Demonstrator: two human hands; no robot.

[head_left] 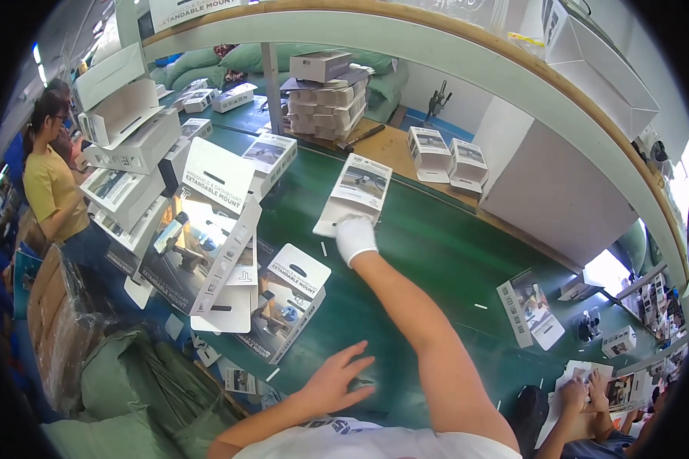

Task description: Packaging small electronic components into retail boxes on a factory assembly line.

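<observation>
My right hand (356, 239), in a white glove, reaches far forward over the green table (429, 256). Its fingers close on the near, open end of a white cardboard box (364, 183) with a picture on its top face. Bare and holding nothing, my left hand (337, 380) hovers near the front of the table with its fingers spread. Just beyond it on the left lies a box with a raised hang tab (287, 306). A larger open box (195, 245) rests tilted against others there, its flaps sticking out.
Stacked boxes (126, 191) crowd the left side. A pile of folded cartons (325, 103) and a hammer-like tool (360, 138) lie at the back. Two boxes (448, 161) stand behind right. A shelf beam (513, 65) crosses overhead. Other people work at left and lower right.
</observation>
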